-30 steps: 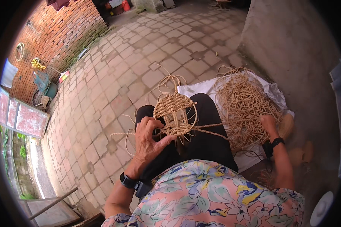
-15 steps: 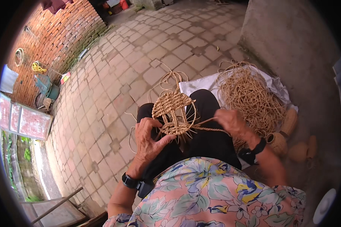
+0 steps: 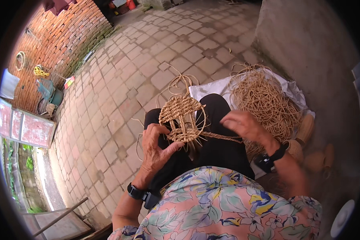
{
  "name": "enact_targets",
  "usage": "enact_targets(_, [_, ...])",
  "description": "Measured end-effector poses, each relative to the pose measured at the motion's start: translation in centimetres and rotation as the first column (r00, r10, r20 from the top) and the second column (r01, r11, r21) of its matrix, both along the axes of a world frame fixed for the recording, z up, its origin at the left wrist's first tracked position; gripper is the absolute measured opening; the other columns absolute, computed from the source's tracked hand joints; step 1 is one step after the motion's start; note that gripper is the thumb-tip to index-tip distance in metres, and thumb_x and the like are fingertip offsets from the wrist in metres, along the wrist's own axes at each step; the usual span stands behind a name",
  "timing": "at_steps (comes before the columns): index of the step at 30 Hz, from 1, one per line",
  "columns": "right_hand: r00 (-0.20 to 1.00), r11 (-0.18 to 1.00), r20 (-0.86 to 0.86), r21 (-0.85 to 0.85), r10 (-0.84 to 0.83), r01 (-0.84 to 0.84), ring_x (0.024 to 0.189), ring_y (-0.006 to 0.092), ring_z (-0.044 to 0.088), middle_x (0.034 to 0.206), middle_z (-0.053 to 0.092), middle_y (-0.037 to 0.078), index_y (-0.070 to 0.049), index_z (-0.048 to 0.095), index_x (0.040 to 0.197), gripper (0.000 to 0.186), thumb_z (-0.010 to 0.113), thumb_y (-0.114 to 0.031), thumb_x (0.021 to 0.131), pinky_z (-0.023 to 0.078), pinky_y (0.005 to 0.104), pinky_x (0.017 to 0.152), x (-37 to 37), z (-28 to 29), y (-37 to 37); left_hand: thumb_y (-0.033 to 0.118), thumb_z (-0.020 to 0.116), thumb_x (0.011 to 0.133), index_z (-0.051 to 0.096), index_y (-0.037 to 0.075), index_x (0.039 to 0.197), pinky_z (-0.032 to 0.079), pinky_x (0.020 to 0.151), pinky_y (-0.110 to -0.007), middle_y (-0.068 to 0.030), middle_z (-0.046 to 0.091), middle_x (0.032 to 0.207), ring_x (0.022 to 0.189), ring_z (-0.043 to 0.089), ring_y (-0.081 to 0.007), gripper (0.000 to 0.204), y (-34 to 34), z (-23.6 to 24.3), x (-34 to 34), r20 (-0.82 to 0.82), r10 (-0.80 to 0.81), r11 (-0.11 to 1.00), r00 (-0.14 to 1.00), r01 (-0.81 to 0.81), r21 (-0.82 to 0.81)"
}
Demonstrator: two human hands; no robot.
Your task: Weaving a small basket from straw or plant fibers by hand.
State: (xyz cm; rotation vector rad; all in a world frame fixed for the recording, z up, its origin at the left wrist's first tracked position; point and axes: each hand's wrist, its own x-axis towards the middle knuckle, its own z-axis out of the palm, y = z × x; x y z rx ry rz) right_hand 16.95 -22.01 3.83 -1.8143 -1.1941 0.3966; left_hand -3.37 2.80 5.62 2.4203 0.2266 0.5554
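Note:
A round woven straw-rope piece rests over my dark-trousered thighs. Its far half is closely braided; the near half shows upright cords with gaps and a thin hoop rim on the right. My left hand grips its near left edge, thumb along the front and fingers at the side. From its right side a twisted straw cord stretches across my right thigh toward my right hand. That right hand hovers above the cord, fingers reaching left and slightly blurred, with no strand visible in them. Loose strands trail beyond the piece.
To the right, a large heap of straw cord lies on a white sheet. Beside it sit several tan woven objects, near a grey wall. Paving tiles cover the ground; a brick wall stands at the far left.
My right hand has let go of the thin strand it drew rightward and has turned with its fingers pointing left. The woven piece has shifted slightly left; my left hand keeps its grip.

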Motion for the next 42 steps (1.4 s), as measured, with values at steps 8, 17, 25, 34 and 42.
enact_targets(8, [0.892, 1.0, 0.452, 0.014, -0.029, 0.025, 0.066, 0.0331, 0.059, 0.069, 0.054, 0.012, 0.0, 0.056, 0.077, 0.014, 0.061, -0.011, 0.085, 0.047, 0.04, 0.058, -0.4, -3.8, 0.5, 0.044, 0.084, 0.067, 0.058, 0.009, 0.094, 0.038, 0.078, -0.038, -0.005, 0.057, 0.093, 0.089, 0.054, -0.0265, 0.051, 0.3, -1.0, -0.2, 0.1, 0.017, 1.0, 0.995, -0.02, 0.022])
enact_targets(17, [0.94, 0.941, 0.085, -0.055, -0.33, 0.335, 0.081, 0.0288, 0.066, 0.087, 0.067, 0.015, 0.002, 0.066, 0.101, 0.026, 0.067, -0.018, 0.085, 0.051, 0.0358, 0.075, 1.8, -2.2, -3.0, 0.027, 0.086, 0.062, 0.065, 0.013, 0.107, 0.038, 0.084, -0.042, -0.0061, 0.055, 0.1, 0.095, 0.051, -0.0267, 0.052, -1.4, 2.8, 0.2, 0.107, 0.027, 0.925, 0.994, -0.065, 0.373])
enact_targets(25, [0.94, 0.999, -0.341, -0.032, 0.002, -0.013, 0.065, 0.0066, 0.057, 0.071, 0.064, 0.003, 0.001, 0.068, 0.099, 0.022, 0.067, -0.019, 0.091, 0.046, 0.0237, 0.059, -3.3, 0.9, 0.6, 0.018, 0.085, 0.064, 0.066, 0.011, 0.1, 0.04, 0.078, -0.038, -0.0045, 0.058, 0.092, 0.087, 0.054, -0.0241, 0.041, -1.8, 3.4, 0.8, 0.05, -0.057, 0.949, 0.997, 0.039, 0.314])
enact_targets(34, [0.975, 0.996, -0.221, 0.073, -0.026, 0.043, 0.06, 0.0053, 0.056, 0.068, 0.065, 0.003, -0.001, 0.068, 0.09, 0.009, 0.072, -0.009, 0.086, 0.045, 0.0233, 0.054, -4.4, 2.5, -0.4, 0.01, 0.086, 0.062, 0.068, 0.007, 0.095, 0.045, 0.074, -0.037, -0.0063, 0.059, 0.088, 0.083, 0.056, -0.0246, 0.037, -1.0, 2.3, 0.9, 0.095, -0.114, 0.98, 0.989, 0.096, 0.174])
enact_targets(42, [0.998, 0.981, 0.068, 0.189, 0.016, -0.028, 0.065, 0.0253, 0.068, 0.073, 0.068, 0.01, -0.004, 0.066, 0.083, 0.007, 0.072, -0.004, 0.08, 0.05, 0.0316, 0.054, -5.0, 5.5, 0.4, 0.014, 0.086, 0.063, 0.07, 0.007, 0.095, 0.045, 0.073, -0.037, -0.0066, 0.058, 0.087, 0.083, 0.055, -0.0244, 0.037, -1.0, 2.2, 0.8, 0.076, -0.125, 0.976, 0.989, 0.108, 0.191])
